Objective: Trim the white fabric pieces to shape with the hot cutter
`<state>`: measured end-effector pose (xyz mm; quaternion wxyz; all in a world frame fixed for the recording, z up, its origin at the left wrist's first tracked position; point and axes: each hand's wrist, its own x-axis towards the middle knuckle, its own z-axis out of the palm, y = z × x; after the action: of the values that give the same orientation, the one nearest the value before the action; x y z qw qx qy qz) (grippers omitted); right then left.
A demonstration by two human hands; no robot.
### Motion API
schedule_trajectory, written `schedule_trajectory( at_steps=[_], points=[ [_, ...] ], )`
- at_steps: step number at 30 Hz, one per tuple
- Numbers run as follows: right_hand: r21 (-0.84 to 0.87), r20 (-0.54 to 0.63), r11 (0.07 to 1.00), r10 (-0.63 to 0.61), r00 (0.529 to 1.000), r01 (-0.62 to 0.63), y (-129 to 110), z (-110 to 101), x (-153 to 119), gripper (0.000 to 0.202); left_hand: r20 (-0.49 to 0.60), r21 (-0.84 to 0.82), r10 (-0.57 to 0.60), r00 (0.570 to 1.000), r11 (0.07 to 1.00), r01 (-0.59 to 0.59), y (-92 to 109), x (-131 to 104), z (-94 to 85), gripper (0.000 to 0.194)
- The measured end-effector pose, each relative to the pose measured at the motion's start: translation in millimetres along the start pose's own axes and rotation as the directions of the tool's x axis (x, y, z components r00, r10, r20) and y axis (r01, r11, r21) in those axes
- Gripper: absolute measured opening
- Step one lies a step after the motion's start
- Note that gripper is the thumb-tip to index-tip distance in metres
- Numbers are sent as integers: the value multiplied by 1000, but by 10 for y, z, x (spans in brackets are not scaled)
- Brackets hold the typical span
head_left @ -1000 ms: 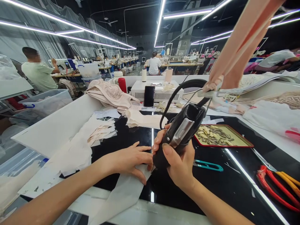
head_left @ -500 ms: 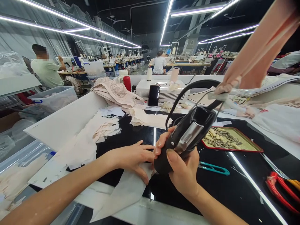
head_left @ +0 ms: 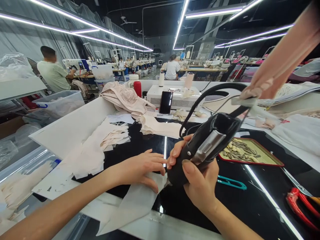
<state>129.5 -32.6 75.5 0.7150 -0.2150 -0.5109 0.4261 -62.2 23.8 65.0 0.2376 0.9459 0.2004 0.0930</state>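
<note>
My right hand (head_left: pixel 200 185) is wrapped around a black corded hand tool (head_left: pixel 200 151) with a metal lever on its side. The thumb rests by the lever, and the tool's lower tip is close to the fabric's upper right edge; whether they touch is hidden. A pink cloth strip (head_left: pixel 282 63) tied near the tool's top runs up out of view. My left hand (head_left: pixel 145 168) lies flat with fingers spread over a thin whitish fabric piece (head_left: pixel 136 203), thumb on it. That piece hangs past the table's near edge.
Cut fabric pieces (head_left: pixel 87 153) are heaped left; bra parts (head_left: pixel 122 96) lie behind. A phone (head_left: pixel 166 102) leans against a white box (head_left: pixel 152 95). At right are a tray (head_left: pixel 271 158) with seeds, teal snips (head_left: pixel 232 182) and red-handled scissors (head_left: pixel 295 200). Two people sit beyond.
The tool and my right hand have shifted slightly right, away from my left fingertips. My left hand stays on the fabric. The far-left person's hand has come down.
</note>
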Motion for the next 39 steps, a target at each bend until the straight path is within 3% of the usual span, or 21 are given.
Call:
schedule_trajectory(
  at_steps=[3, 7, 9, 12, 15, 19, 26, 32, 39],
  points=[
    [5, -38, 1000, -7, 999, 7, -46, -46, 71, 38, -211, 92, -141, 967, 982, 163, 133, -226, 116, 16],
    [-24, -72, 1000, -6, 997, 5, -55, -113, 139, 37, -225, 266, -222, 949, 923, 279, 364, -410, 357, 10],
    [-36, -73, 999, -13, 997, 11, -52, -130, 150, 38, -217, 320, -213, 952, 906, 276, 417, -440, 452, 8],
    [-44, -71, 999, -19, 997, 16, -55, -127, 142, 38, -230, 333, -143, 962, 918, 216, 374, -463, 491, 24],
    [-31, -57, 999, -13, 998, 11, -64, -104, 120, 35, -198, 312, -34, 980, 945, 96, 262, -492, 422, 30],
    [1, -32, 1000, 13, 999, -13, -81, -82, 87, 35, -161, 239, 30, 986, 971, 9, 175, -513, 309, 20],
    [-23, 2, 999, 24, 1000, -24, -117, -120, 26, 32, -317, 132, -39, 948, 988, 85, 82, -321, 273, 25],
    [-81, 2, 996, 34, 999, -34, -183, -178, -40, 32, -292, 196, -18, 956, 977, 79, -103, -143, 359, 22],
    [-102, 41, 988, 120, 992, -115, -287, -276, -105, 38, -285, 225, 27, 958, 974, 39, -146, -212, 397, 18]
  ],
)
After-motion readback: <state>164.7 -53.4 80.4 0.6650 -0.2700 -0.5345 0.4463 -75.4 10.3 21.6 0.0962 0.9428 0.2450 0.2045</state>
